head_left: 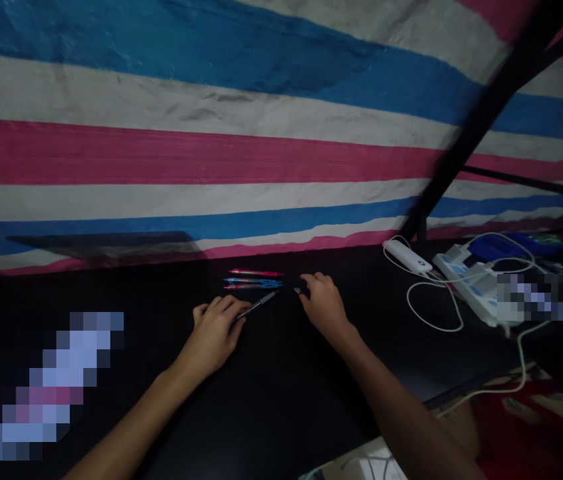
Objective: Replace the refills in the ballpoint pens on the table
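My left hand is closed around a dark, slim pen, whose tip end points up and to the right. Across a small gap, my right hand pinches a small dark piece with a pale glint, which looks like a pen cap, at the thumb tip. Just beyond the held pen, several blue and red pens lie side by side on the black table. A red pen lies slightly apart behind them.
At the right are a white power strip with plugs and cables, a white power bank-like device and a blue tray-like item. A black slanted bar rises before the striped sheet. A blurred-out patch is at left.
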### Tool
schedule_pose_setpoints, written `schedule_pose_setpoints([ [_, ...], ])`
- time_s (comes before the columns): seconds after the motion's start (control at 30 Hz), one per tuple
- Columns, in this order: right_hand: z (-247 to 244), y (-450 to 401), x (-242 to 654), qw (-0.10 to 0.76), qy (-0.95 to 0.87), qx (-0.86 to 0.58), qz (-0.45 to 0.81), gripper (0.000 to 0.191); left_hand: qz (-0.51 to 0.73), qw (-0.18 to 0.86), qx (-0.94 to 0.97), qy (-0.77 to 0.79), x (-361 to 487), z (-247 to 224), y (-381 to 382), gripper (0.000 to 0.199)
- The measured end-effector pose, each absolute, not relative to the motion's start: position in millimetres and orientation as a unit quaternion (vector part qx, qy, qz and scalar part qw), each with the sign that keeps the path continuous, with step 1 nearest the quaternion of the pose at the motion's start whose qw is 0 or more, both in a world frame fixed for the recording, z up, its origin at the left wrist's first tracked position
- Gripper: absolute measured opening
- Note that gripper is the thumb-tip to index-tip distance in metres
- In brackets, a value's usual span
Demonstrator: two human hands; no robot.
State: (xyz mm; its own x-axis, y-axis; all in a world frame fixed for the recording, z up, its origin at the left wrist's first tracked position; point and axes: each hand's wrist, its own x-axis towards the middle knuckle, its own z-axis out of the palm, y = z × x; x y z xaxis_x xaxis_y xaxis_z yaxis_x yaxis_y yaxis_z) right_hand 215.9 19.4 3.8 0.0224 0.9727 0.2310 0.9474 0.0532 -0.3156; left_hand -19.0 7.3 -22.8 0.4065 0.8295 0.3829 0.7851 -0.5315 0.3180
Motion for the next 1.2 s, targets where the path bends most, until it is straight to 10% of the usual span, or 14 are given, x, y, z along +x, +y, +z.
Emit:
schedule_pose_setpoints([
  [0.47,2.4,26.9,240.6,0.132,-0.644,-0.752,0.052,0.039,0.331,0.159,0.805,0.467,-16.7,-14.5,7.0,0.018],
  [0.93,12.3,4.8,195.3,0.386,-0.799,-0.447,0.112,0.018,0.570,0.596,0.388,0.411,-9.1,-3.8,3.9,0.019],
  [1.2,11.4,-9.0,179.1,0.426,-0.815,-0.353,0.174,0.024,0.477,0.569,0.534,0.404,8.3,5.5,-15.8,0.017],
])
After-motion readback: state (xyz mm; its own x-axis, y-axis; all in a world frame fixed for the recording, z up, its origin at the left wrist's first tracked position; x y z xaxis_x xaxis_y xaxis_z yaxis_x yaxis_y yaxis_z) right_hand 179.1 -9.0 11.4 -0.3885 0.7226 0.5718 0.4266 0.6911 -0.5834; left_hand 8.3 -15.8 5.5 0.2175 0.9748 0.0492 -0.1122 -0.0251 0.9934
